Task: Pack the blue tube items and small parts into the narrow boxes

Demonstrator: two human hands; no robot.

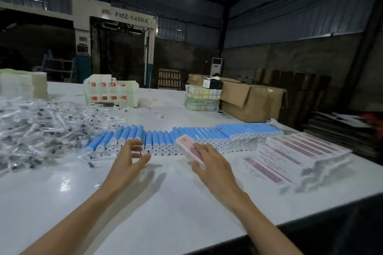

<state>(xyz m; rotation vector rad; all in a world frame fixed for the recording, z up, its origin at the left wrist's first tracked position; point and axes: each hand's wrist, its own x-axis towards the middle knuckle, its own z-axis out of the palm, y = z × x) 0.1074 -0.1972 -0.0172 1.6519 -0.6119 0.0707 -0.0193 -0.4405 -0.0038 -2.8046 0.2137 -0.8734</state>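
A long stack of blue tubes with white caps [178, 136] lies across the white table [145, 203]. My right hand [209, 161] grips a narrow pink-and-white box [187, 147], held just in front of the tubes. My left hand [129, 157] hovers with fingers spread and nothing in it, close to the tube caps left of the box. A heap of small parts in clear wrappers [39, 126] covers the table's left side. Flat narrow boxes [300, 157] are stacked in rows at the right.
A pile of packed white boxes [109, 93] stands at the table's back middle, another pale stack [22, 85] at the far left. Bundled packs [202, 98] and brown cartons [250, 101] sit at the back right. The table's front edge [290, 223] runs diagonally at the lower right.
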